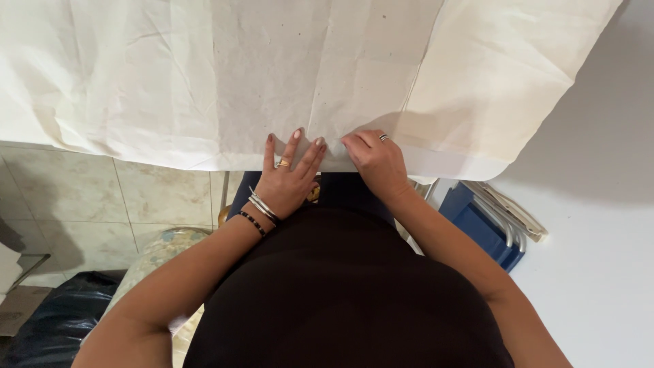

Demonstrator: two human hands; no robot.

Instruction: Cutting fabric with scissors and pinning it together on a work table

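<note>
Filling the whole upper half of the frame, one large sheet of cream fabric point(225, 75) is lying spread over a work surface, creased with fold lines and hanging over the near edge. Below it, at lower left, beige floor tiles point(102, 197) are showing, and a white wall point(599, 225) is taking up the right side. One blue folding chair point(485, 228) is leaning at centre right, and one black plastic bag point(61, 320) is sitting in the lower left corner.

Both of the person's bare arms are reaching up from the bottom of the frame, meeting at the fabric's near edge in the middle. Left hand point(289, 174) is lying flat with its fingers spread open, pressing down on the cloth; it is wearing one ring and several bracelets point(260, 210) at the wrist. Right hand point(375, 160), just beside it, is curling its fingers closed, pinching the fabric edge, and one ring is showing on it.
</note>
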